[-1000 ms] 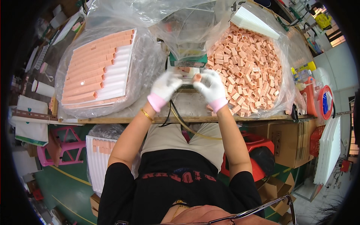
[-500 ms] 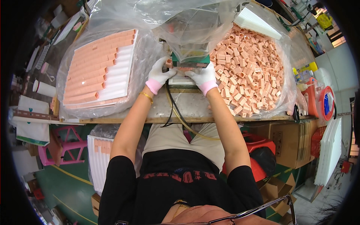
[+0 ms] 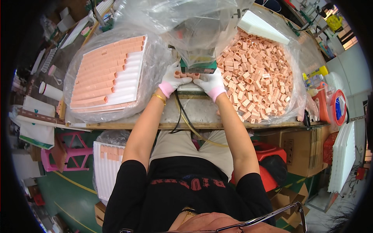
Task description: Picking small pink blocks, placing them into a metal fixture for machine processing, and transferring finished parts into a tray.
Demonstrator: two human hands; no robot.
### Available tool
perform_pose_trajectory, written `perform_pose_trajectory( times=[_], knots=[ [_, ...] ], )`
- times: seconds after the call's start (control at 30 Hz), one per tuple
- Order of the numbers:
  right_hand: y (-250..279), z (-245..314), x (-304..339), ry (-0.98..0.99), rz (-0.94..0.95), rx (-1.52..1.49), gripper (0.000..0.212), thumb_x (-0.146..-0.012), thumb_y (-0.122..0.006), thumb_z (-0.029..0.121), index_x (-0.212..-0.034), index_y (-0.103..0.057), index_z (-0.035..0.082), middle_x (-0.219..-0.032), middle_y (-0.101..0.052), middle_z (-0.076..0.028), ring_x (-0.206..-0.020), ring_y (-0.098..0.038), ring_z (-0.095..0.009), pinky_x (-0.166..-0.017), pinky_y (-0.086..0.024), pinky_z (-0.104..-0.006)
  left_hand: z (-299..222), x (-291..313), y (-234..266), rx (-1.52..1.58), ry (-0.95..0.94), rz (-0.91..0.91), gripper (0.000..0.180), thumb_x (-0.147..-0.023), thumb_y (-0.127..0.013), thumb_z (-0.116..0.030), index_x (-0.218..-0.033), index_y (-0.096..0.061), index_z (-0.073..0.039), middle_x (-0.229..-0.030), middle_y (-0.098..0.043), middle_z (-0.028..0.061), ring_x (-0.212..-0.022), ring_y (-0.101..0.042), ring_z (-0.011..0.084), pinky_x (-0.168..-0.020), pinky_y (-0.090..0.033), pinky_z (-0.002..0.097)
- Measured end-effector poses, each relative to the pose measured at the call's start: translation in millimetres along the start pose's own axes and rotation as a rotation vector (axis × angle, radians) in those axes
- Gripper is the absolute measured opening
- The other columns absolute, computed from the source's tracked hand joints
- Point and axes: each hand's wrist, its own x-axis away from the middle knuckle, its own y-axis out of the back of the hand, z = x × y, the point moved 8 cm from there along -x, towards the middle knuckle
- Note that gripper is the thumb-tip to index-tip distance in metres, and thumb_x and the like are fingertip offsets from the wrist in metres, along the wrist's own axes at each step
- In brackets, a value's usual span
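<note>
Under the green-edged head (image 3: 198,67) of a machine draped in clear plastic, a short row of pink hollow blocks (image 3: 187,75) is gripped between my hands. My left hand (image 3: 175,79), in a white glove with a pink cuff, closes on the row's left end. The gloved right hand (image 3: 212,82) holds its right end, thumb toward the left one. Part of the row is hidden by the fingers and machine. To the left lies a white ribbed tray (image 3: 129,73) with rows of like blocks. A large heap of loose blocks (image 3: 258,77) spreads at the right.
White ribbed sheets (image 3: 262,27) lie behind the heap. Black and yellow hoses (image 3: 182,116) hang over the table's front edge (image 3: 155,126). At the right stand an orange container (image 3: 323,101) and a yellow bottle (image 3: 318,71). A pink stool (image 3: 72,151) is below left.
My hands have come closer together and slightly nearer me. The row of blocks, mostly hidden under the machine head before, now shows in front of it. The whole view has shifted slightly.
</note>
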Motion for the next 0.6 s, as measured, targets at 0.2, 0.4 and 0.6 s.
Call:
perform_pose_trajectory(
  times=[0.2,0.4,0.6],
  knots=[
    [-28,93,52,0.354,0.222,0.215,0.037,-0.067,-0.077,0.031,-0.099,-0.072,0.015,-0.121,-0.054,-0.019,-0.114,-0.046,-0.037,-0.101,-0.036,-0.043,-51,102,4,-0.414,-0.122,-0.31,0.037,-0.074,-0.077,-0.01,-0.108,-0.063,-0.002,-0.104,-0.066,0.0085,-0.093,-0.063,0.016,-0.084,-0.05,0.0307],
    [-20,112,106,0.255,0.455,0.192,0.033,-0.068,-0.076,0.013,-0.099,-0.068,0.003,-0.126,-0.052,-0.017,-0.118,-0.049,-0.031,-0.1,-0.039,-0.0389,-62,189,-35,-0.145,0.069,-0.318,0.028,-0.072,-0.079,-0.011,-0.095,-0.065,-0.004,-0.094,-0.067,0.0029,-0.087,-0.061,0.0095,-0.081,-0.049,0.0255],
    [-18,83,126,-0.038,0.53,-0.053,0.031,-0.071,-0.071,0.003,-0.101,-0.065,-0.001,-0.13,-0.049,-0.014,-0.116,-0.05,-0.027,-0.099,-0.038,-0.0355,-53,370,53,-0.187,0.342,-0.763,0.029,-0.074,-0.074,-0.008,-0.1,-0.065,-0.001,-0.097,-0.068,0.0062,-0.089,-0.063,0.0091,-0.08,-0.05,0.0242]
  ],
)
